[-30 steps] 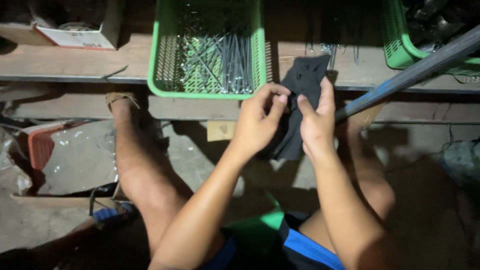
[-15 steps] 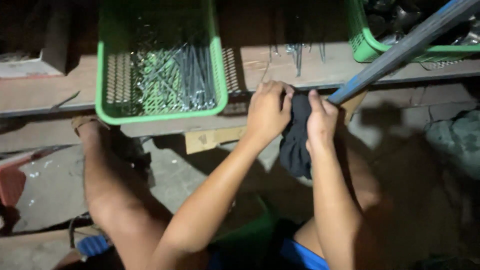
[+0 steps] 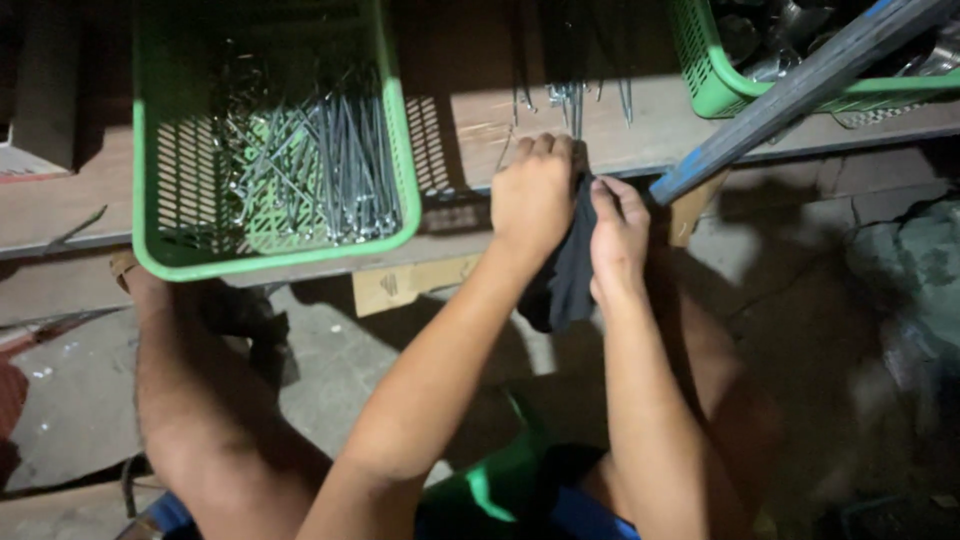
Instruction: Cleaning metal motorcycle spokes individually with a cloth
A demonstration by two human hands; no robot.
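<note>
My left hand (image 3: 534, 196) and my right hand (image 3: 617, 238) are pressed together around a dark piece of cloth (image 3: 572, 272) that hangs down between them. Both hands sit at the front edge of a low wooden plank (image 3: 470, 125). Just beyond my left knuckles a small bunch of long metal nails (image 3: 573, 97) lies on the plank. To the left stands a green plastic basket (image 3: 400, 150) holding many long nails.
A second green basket (image 3: 715, 75) with metal parts stands at the back right. A blue-grey bar (image 3: 800, 85) slants from the upper right down towards my right hand. My bare knees and the concrete floor (image 3: 330, 370) lie below.
The cloth was spread wider between my hands and is now bunched and hanging. My hands have moved up to the plank's edge, and the view has shifted nearer the baskets.
</note>
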